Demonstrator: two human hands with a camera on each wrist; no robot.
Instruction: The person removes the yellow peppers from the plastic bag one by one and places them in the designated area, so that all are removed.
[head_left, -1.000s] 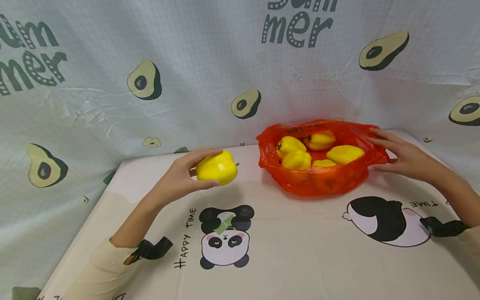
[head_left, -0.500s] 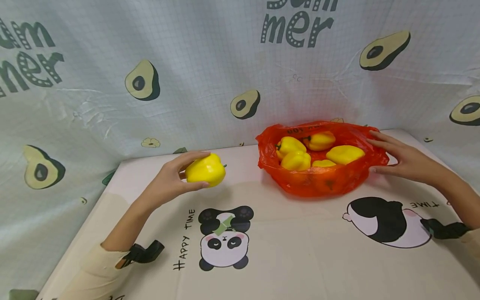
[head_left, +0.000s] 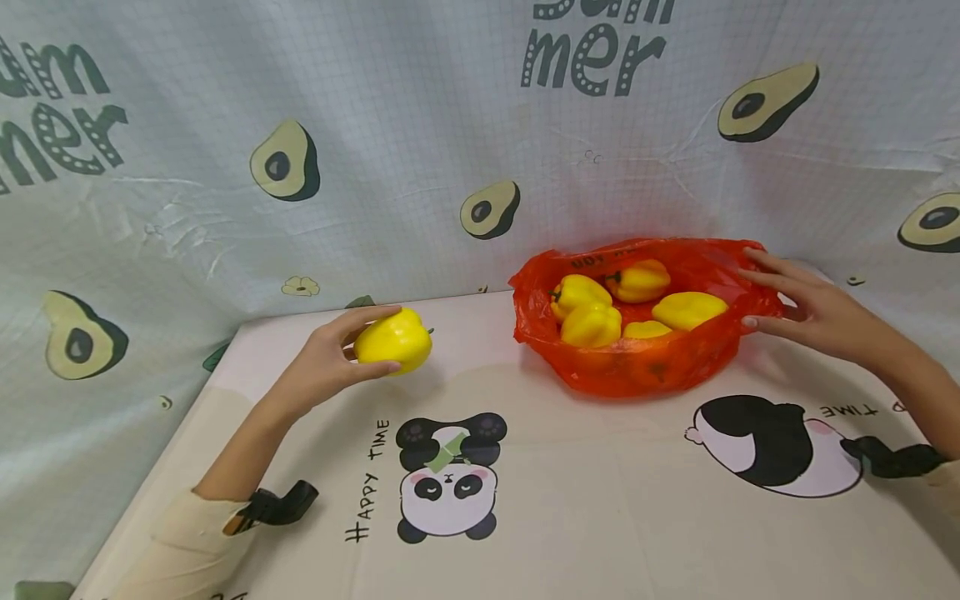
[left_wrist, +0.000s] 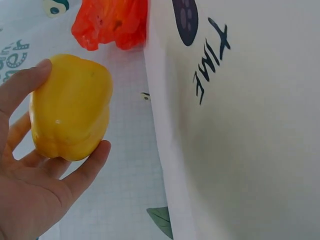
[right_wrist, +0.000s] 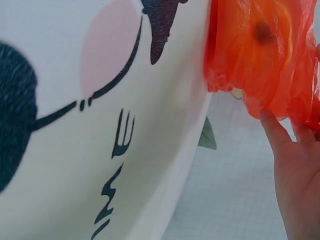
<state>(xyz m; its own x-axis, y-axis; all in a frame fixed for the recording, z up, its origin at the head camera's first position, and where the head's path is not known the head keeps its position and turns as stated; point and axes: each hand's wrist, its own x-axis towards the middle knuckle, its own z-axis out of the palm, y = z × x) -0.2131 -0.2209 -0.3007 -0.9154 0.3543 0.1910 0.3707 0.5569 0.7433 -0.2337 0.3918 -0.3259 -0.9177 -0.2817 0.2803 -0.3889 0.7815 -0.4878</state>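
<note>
In the head view, my left hand [head_left: 318,362] holds a yellow bell pepper [head_left: 393,340] between thumb and fingers, above the left part of the table. The left wrist view shows the same bell pepper [left_wrist: 72,107] with its rounded side between the thumb and fingertips. To the right, a red plastic bag [head_left: 645,371] stands wide-mouthed with several yellow bell peppers [head_left: 592,323] inside. My right hand [head_left: 821,312] touches the bag's right side, fingers spread along the rim and thumb at the front. In the right wrist view, the thumb lies against the red plastic [right_wrist: 250,60].
A pale tablecloth [head_left: 585,500] printed with pandas covers the table. Behind it hangs a light curtain [head_left: 390,125] with avocado prints, close behind the bag. Black straps [head_left: 281,504] sit at both wrists.
My left hand has moved left with the bell pepper, away from the bag. My right hand has stayed at the bag, whose right rim has shifted slightly up and outward.
</note>
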